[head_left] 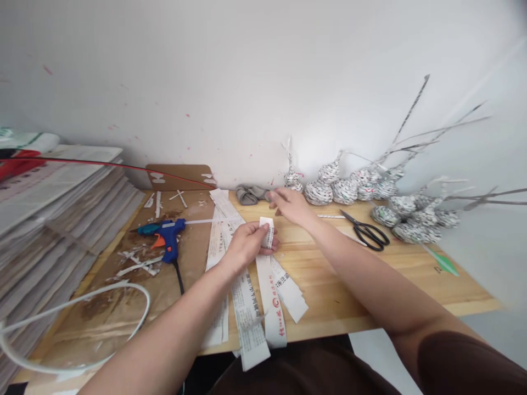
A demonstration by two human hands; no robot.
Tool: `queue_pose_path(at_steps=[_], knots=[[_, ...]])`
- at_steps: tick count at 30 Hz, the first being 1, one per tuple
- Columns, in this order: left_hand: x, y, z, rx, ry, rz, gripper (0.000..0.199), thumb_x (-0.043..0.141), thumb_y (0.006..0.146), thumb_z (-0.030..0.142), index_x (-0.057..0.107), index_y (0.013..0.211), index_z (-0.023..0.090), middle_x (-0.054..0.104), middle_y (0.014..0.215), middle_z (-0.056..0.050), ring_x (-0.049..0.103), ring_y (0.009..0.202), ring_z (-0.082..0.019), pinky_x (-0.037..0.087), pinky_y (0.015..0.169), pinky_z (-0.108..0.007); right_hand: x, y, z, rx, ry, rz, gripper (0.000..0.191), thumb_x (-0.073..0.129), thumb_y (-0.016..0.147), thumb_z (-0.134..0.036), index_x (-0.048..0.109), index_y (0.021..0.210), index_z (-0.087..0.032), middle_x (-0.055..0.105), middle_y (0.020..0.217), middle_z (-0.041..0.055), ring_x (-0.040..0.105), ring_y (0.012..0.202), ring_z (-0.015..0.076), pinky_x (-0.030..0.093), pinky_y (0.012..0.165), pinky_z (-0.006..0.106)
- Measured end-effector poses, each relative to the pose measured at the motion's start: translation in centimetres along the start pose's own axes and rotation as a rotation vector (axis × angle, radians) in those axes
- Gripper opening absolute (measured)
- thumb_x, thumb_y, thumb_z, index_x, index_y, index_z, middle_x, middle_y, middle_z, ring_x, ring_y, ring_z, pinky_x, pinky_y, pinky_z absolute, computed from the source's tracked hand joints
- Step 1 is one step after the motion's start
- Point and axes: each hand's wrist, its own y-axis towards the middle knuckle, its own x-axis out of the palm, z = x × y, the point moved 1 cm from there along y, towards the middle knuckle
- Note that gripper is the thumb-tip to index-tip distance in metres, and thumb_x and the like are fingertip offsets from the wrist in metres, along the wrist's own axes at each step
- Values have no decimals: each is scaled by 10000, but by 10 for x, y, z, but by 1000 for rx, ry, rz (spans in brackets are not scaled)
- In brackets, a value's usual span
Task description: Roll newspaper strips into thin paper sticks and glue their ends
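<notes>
Left hand (247, 244) of mine pinches a folded newspaper strip (267, 232) between thumb and fingers, closed around its upper end, over the loose strips (263, 296) spread on the wooden table (370, 280). My right hand (290, 206) lies open and flat, empty, near the grey cloth (249, 194). Red characters run along one strip, too small for me to read. I see a blue glue gun (164, 233) lying left, scissors (366, 230) right.
</notes>
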Motion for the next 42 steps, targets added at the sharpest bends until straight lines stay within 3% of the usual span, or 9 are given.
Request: queue_pose_path(at_steps=[2, 5, 10, 15, 18, 25, 32, 42], knots=[[0, 0, -1, 13, 24, -7, 321, 587, 806, 439, 642, 867, 129, 699, 689, -75, 664, 612, -177, 530, 575, -279, -8, -26, 8, 134, 282, -177, 440, 482, 889, -495, 592, 1146, -155, 681, 840, 82, 625, 625, 144, 413, 492, 226], [1, 1, -2, 21, 65, -26, 362, 590, 792, 470, 656, 903, 132, 701, 686, -68, 665, 614, -187, 523, 570, -280, -9, -53, 18, 136, 471, -325, 384, 627, 801, -467, 679, 994, -140, 674, 864, 72, 587, 644, 117, 385, 448, 190], [1, 1, -7, 39, 148, -53, 399, 582, 791, 503, 665, 898, 128, 699, 692, -74, 664, 635, -190, 522, 576, -278, 3, -65, 26, 96, 524, -235, 345, 700, 731, -458, 723, 859, -138, 650, 716, 22, 481, 537, 72, 335, 438, 185], [0, 1, -11, 41, 219, -73, 406, 589, 780, 530, 672, 853, 139, 700, 710, -77, 663, 660, -191, 529, 594, -279, 5, -66, 30, 84, 546, -177, 320, 702, 734, -449, 711, 774, -132, 590, 583, -4, 464, 491, 69, 323, 430, 186], [1, 0, -10, 18, 217, -58, 409, 583, 786, 526, 664, 860, 132, 702, 719, -85, 663, 661, -191, 529, 593, -279, 0, -66, 34, 121, 550, -140, 331, 658, 776, -454, 704, 787, -126, 583, 603, 1, 493, 498, 69, 336, 427, 180], [0, 1, -7, 17, 221, -60, 427, 572, 795, 525, 672, 933, 134, 697, 730, -80, 656, 674, -190, 535, 608, -295, -2, -68, 31, 191, 643, -248, 307, 649, 783, -371, 696, 979, -139, 652, 812, 51, 584, 575, 95, 374, 421, 183], [2, -1, -10, 34, 285, -75, 389, 542, 819, 512, 656, 829, 141, 695, 717, -80, 653, 656, -179, 538, 610, -290, 0, -70, 28, 159, 604, -224, 316, 727, 711, -410, 723, 840, -122, 597, 574, -5, 442, 453, 57, 310, 407, 189], [2, -3, -13, 106, 393, -73, 376, 491, 852, 493, 661, 807, 160, 708, 718, -67, 663, 646, -181, 515, 592, -269, 4, -71, 31, 189, 610, -174, 327, 757, 666, -388, 738, 849, -118, 568, 538, -13, 411, 432, 56, 267, 389, 192]])
